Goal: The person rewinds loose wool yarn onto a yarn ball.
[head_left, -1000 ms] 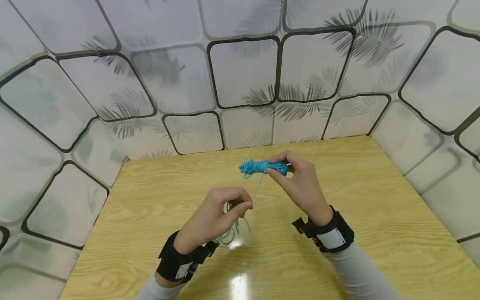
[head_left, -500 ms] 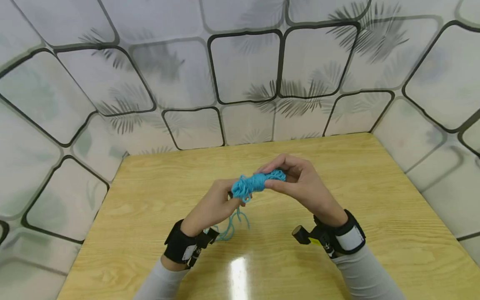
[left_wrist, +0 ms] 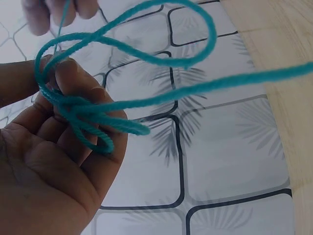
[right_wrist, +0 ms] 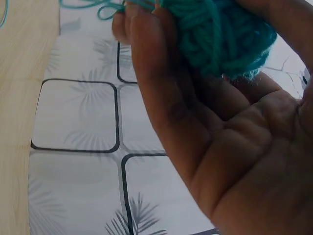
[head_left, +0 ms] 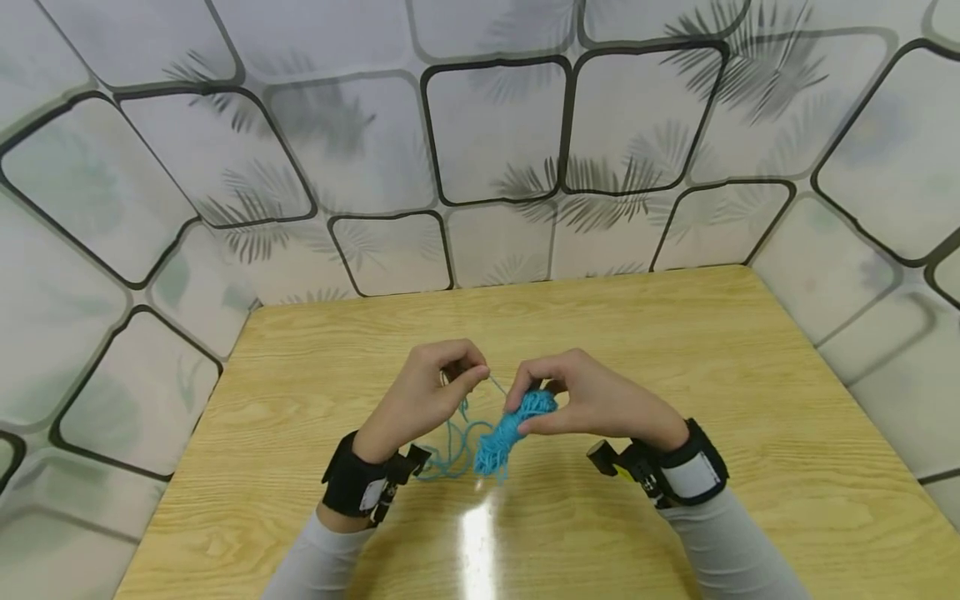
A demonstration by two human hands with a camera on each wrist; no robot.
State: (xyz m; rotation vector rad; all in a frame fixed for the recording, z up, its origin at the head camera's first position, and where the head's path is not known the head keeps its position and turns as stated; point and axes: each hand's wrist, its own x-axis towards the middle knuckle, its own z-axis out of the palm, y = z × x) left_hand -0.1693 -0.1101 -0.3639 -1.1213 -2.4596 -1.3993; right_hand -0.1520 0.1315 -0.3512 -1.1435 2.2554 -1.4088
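A bundle of blue yarn, wound tight round its middle with looped ends, tilts down toward the left. My right hand grips its upper end between thumb and fingers; in the right wrist view the yarn bundle fills the space between them. My left hand pinches a yarn strand that runs taut to the bundle. Loose yarn loops hang from the left fingers in the left wrist view, gathered in the palm side. Below that hand, a slack yarn tail trails over the table.
The wooden table lies beneath both hands, with a bright reflection near its front. A patterned wall covering closes off the back and both sides. Each wrist wears a black strap with a small camera.
The bundle has come down and swung from nearly level to steeply tilted, its free end low. The left hand passed close behind it, then drew away up and left with the strand.
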